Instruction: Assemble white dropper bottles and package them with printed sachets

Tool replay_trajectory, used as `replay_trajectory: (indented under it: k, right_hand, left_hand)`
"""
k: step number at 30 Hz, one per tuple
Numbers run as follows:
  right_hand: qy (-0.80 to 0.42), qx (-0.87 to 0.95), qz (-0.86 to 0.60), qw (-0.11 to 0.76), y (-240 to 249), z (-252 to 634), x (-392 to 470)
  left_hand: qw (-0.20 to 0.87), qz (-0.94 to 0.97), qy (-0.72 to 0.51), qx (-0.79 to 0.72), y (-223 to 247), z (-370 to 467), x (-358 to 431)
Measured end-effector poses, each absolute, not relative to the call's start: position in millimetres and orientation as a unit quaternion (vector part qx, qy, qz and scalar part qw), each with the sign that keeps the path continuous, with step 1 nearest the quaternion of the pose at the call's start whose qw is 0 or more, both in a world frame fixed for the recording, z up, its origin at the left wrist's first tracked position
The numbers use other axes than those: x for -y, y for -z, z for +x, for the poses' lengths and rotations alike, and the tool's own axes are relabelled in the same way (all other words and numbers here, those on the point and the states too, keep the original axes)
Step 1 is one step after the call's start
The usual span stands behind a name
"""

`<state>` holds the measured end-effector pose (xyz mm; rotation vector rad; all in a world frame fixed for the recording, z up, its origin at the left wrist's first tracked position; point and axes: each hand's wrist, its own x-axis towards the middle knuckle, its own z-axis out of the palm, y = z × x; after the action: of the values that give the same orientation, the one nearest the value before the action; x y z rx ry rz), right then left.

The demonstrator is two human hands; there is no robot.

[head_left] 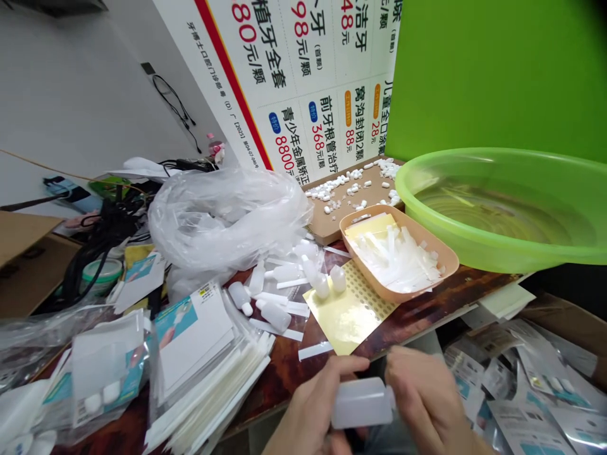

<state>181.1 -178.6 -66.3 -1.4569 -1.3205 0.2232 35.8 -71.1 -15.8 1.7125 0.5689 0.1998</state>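
Note:
Low in the head view, my left hand (pixel 315 404) is closed around a small translucent white plastic bottle (pixel 363 404), which lies sideways. My right hand (pixel 422 392) is curled shut at the bottle's neck end, and its fingers hide whatever cap is there. Beyond my hands, a yellow sheet (pixel 348 322) with rows of small round dots lies on the dark red table (pixel 294 366). Two small bottles (pixel 337 278) stand on its far edge. Several similar bottles (pixel 275 314) lie loose to its left, among narrow white strips (pixel 315 351).
A peach tray (pixel 450 268) holds clear strips. Behind it, a cardboard lid (pixel 327 230) carries small white caps. A green basin (pixel 493 246) stands right, a clear plastic bag (pixel 227 215) left. Printed cards (pixel 194 335) stack front left; packed pouches (pixel 531 417) fill a box below right.

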Motion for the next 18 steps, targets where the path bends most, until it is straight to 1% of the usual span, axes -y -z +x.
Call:
replay_trajectory:
  k: [2, 3, 4, 6, 8, 10, 11, 12, 13, 14, 16, 17, 18]
  right_hand:
    - [0.104, 0.668, -0.584, 0.450, 61.1, 191.4, 184.5]
    - [0.167, 0.693, -0.572, 0.406, 59.8, 194.1, 188.1]
    - [0.199, 0.706, -0.569, 0.372, 59.1, 195.4, 191.6]
    - [0.198, 0.718, -0.575, 0.338, 58.4, 194.8, 196.5]
    - [0.170, 0.724, -0.579, 0.334, 57.6, 192.7, 196.1]
    - [0.131, 0.721, -0.574, 0.366, 56.9, 190.6, 190.3]
    - [0.102, 0.709, -0.572, 0.399, 57.2, 189.5, 186.4]
    - [0.056, 0.689, -0.579, 0.433, 58.1, 188.2, 182.6]
    - [-0.003, 0.662, -0.591, 0.461, 60.0, 186.5, 179.4]
    - [-0.065, 0.629, -0.606, 0.483, 62.8, 184.7, 177.0]
    - [-0.195, 0.559, -0.637, 0.493, 70.5, 180.9, 174.8]
    - [-0.252, 0.527, -0.647, 0.489, 74.5, 179.7, 174.5]
    - [-0.297, 0.502, -0.649, 0.489, 77.8, 179.5, 174.1]
  left_hand:
    - [0.731, 0.612, 0.012, -0.302, 27.1, 40.2, 73.3]
    - [0.775, 0.544, 0.051, -0.318, 34.1, 42.7, 74.5]
    - [0.807, 0.486, 0.077, -0.326, 40.4, 45.2, 75.6]
    - [0.840, 0.423, 0.088, -0.330, 47.9, 48.8, 76.8]
    - [0.842, 0.426, 0.079, -0.322, 48.2, 48.8, 76.1]
    - [0.838, 0.445, 0.074, -0.308, 47.3, 44.5, 74.1]
    - [0.826, 0.477, 0.064, -0.292, 48.8, 41.3, 73.1]
    - [0.797, 0.537, 0.041, -0.275, 52.3, 37.7, 72.4]
    - [0.743, 0.622, -0.004, -0.248, 57.7, 34.3, 72.0]
    - [0.659, 0.720, -0.073, -0.205, 64.3, 31.2, 72.1]
    - [0.416, 0.872, -0.241, -0.092, 77.3, 27.2, 72.8]
    - [0.303, 0.905, -0.295, -0.041, 81.8, 26.3, 73.0]
    - [0.225, 0.920, -0.320, -0.004, 84.1, 26.3, 73.0]
